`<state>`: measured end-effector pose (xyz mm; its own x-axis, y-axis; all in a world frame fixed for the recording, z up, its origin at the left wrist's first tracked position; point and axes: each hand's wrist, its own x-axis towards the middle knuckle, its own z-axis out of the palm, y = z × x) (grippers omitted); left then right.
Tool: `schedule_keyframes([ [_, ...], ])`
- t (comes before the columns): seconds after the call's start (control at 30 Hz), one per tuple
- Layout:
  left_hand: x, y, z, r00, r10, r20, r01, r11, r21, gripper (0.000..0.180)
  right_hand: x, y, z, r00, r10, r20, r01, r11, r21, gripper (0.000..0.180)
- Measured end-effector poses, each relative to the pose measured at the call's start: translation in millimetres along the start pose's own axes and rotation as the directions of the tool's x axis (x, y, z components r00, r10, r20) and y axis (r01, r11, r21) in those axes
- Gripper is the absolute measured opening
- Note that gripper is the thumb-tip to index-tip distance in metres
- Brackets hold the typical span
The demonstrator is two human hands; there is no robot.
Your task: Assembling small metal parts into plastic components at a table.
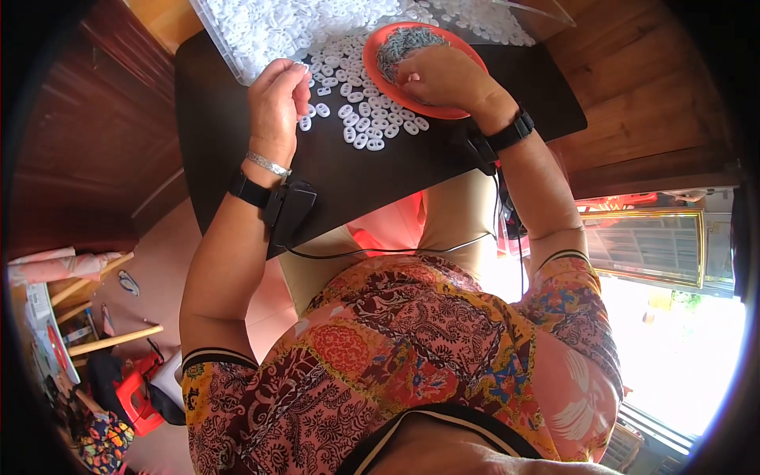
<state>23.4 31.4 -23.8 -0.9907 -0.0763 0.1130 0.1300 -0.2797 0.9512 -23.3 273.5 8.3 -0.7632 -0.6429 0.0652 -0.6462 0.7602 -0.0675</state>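
Observation:
My left hand (pixel 277 103) is closed above the left part of the dark table, thumb and fingers pinched on what looks like a small white plastic piece (pixel 304 68), mostly hidden. On the right, my right hand (pixel 451 77) reaches into an orange plate (pixel 469 52) with its fingers curled at a heap of tiny grey metal pieces (pixel 408 41). Whatever its fingertips grip is hidden. Between my hands lie several loose white oval plastic pieces (pixel 362 124), each with two holes.
A clear bin (pixel 229 49) heaped with more white pieces stands at the table's far left. The dark table (pixel 340 190) ends near my lap. A black cable (pixel 380 251) runs between my wrist straps. Another person (pixel 103 435) and a red stool (pixel 136 404) are at lower left.

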Motion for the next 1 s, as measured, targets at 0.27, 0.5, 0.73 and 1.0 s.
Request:
schedule_keyframes([
  [0.27,-4.9,-3.0,6.2,1.000,-0.014,0.019,0.013,1.000,0.014,0.016,9.6,-14.1,8.5,0.999,0.043,0.028,-0.033,0.955,-0.294,0.014],
  [0.5,-7.3,-0.2,9.4,0.999,-0.006,0.050,0.006,1.000,0.009,0.017,0.4,-0.6,8.1,0.999,0.052,-0.005,-0.052,0.998,-0.031,0.014],
  [0.73,-7.4,-1.1,11.2,0.998,-0.036,0.058,0.035,0.999,0.009,0.017,3.4,5.7,8.6,1.000,0.026,0.007,-0.026,0.997,-0.068,0.014],
  [1.0,-9.0,0.5,10.1,0.997,-0.055,0.063,0.052,0.998,0.041,0.018,12.3,2.2,9.7,0.998,0.044,0.045,-0.042,0.998,-0.052,0.016],
])
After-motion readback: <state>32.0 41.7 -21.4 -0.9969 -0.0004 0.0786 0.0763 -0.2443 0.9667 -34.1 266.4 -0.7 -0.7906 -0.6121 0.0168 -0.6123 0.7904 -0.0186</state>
